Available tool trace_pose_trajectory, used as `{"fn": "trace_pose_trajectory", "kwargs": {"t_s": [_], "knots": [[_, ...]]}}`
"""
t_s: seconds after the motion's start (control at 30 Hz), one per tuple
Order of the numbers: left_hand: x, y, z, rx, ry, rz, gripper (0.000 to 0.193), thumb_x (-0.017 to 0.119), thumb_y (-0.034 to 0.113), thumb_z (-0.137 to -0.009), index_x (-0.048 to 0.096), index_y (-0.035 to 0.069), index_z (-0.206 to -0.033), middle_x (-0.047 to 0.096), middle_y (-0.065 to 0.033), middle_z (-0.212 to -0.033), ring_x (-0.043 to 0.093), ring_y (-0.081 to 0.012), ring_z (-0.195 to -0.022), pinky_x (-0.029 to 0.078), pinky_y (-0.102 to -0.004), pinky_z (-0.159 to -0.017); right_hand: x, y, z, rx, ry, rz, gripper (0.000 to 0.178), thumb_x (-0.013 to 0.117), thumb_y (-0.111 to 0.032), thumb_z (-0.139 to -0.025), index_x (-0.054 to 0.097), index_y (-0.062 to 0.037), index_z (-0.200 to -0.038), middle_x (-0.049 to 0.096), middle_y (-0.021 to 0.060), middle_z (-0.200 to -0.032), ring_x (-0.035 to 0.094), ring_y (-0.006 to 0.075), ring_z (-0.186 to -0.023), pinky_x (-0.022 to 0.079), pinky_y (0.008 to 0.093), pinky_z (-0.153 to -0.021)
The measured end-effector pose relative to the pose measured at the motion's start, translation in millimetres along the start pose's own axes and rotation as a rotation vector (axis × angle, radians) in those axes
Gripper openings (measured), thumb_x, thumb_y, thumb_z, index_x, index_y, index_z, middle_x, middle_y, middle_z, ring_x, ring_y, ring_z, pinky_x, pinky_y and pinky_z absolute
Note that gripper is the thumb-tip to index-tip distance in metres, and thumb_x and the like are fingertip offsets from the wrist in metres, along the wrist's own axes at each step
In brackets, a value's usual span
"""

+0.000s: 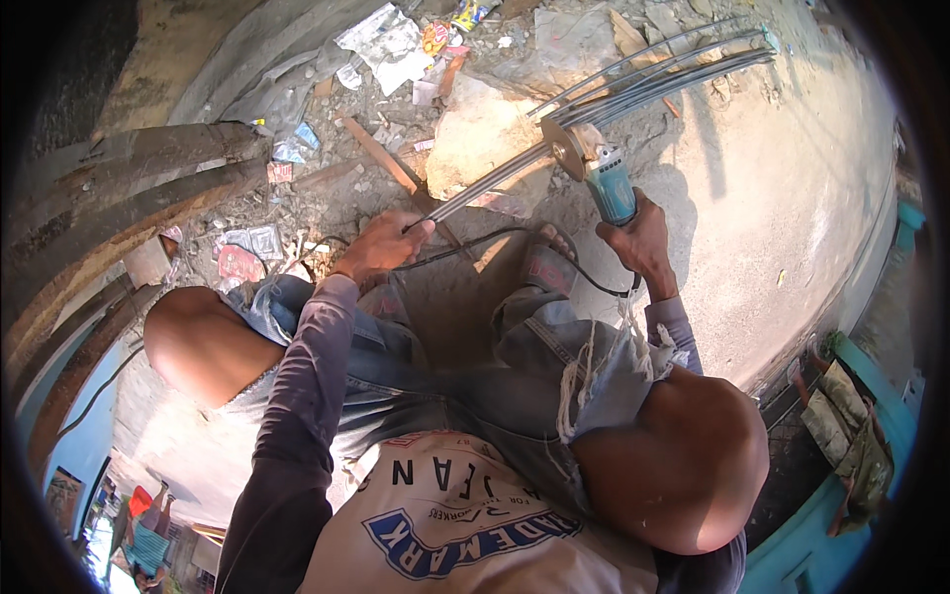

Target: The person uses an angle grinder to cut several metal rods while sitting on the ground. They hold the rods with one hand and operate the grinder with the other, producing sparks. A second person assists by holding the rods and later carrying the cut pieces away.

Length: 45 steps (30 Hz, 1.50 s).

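My left hand [381, 246] is closed around the near ends of a bundle of thin metal rods [495, 178]. The rods slant away to the upper right, and their far part [673, 77] fans out above the ground. My right hand [641, 243] grips the teal body of an angle grinder [612, 188]. Its round cutting disc [563, 150] stands against the rods about midway along them, partly covering them. Whether the disc is spinning cannot be told. A dark power cord [594, 282] runs from the grinder's rear past my feet.
A pale stone slab [485, 139] lies under the rods. Wooden strips [381, 158], wrappers and a crumpled white sheet [388, 49] litter the dirt. Long timber beams [129, 183] stand at left. My sandalled foot [549, 259] is close to the cord. Another person [148, 540] appears far lower left.
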State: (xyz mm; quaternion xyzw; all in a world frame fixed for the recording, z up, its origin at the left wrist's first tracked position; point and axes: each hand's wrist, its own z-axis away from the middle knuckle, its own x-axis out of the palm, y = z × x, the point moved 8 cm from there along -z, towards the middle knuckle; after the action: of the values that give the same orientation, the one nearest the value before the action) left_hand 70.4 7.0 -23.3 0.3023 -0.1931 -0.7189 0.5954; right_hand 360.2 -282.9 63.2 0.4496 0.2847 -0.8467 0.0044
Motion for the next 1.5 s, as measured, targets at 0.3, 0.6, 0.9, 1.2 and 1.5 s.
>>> {"fn": "trace_pose_trajectory", "kwargs": {"t_s": [0.3,0.6,0.9,1.2,1.5], "knots": [[0,-9,-4,0.033,0.053,-0.064,0.054,0.059,0.051,-0.115,0.075,0.002,-0.097,0.065,-0.0069,-0.078,0.066,-0.0185,-0.073,0.054,-0.0409,-0.073,3,-1,-1,-0.001,-0.004,0.028,0.055,0.086,-0.029,-0.071,0.073,0.0043,-0.112,0.079,0.0296,-0.096,0.079,0.0483,-0.092,0.061,0.0512,-0.083],[0,-9,-2,0.09,0.127,-0.087,0.056,0.058,0.052,-0.115,0.074,0.003,-0.096,0.064,-0.0099,-0.078,0.062,-0.0239,-0.076,0.051,-0.0436,-0.076,7,1,1,-0.012,0.048,0.053,0.052,0.084,-0.026,-0.072,0.072,0.0064,-0.112,0.079,0.0254,-0.093,0.079,0.0373,-0.084,0.06,0.0464,-0.081],[0,-4,0,0.105,0.162,-0.121,0.047,0.059,0.045,-0.114,0.077,0.003,-0.106,0.074,-0.0216,-0.101,0.072,-0.0406,-0.1,0.054,-0.0503,-0.092,7,-4,5,0.038,0.037,0.073,0.051,0.085,-0.027,-0.073,0.073,0.0064,-0.11,0.079,0.0266,-0.094,0.079,0.0394,-0.085,0.061,0.0468,-0.081],[-1,-5,1,0.097,0.224,-0.086,0.045,0.062,0.043,-0.113,0.077,0.002,-0.104,0.073,-0.026,-0.1,0.071,-0.0482,-0.1,0.053,-0.056,-0.091,9,-1,3,0.016,0.049,0.075,0.053,0.084,-0.029,-0.071,0.072,0.0077,-0.107,0.078,0.0223,-0.087,0.076,0.0333,-0.079,0.06,0.0446,-0.078],[-1,-7,-2,0.118,0.267,-0.117,0.043,0.063,0.042,-0.112,0.078,0.002,-0.102,0.072,-0.0254,-0.096,0.071,-0.0471,-0.096,0.053,-0.0565,-0.089,11,1,1,-0.009,0.028,0.054,0.052,0.085,-0.032,-0.072,0.074,0.0054,-0.106,0.079,0.0271,-0.091,0.079,0.0455,-0.086,0.061,0.0509,-0.081]]}}
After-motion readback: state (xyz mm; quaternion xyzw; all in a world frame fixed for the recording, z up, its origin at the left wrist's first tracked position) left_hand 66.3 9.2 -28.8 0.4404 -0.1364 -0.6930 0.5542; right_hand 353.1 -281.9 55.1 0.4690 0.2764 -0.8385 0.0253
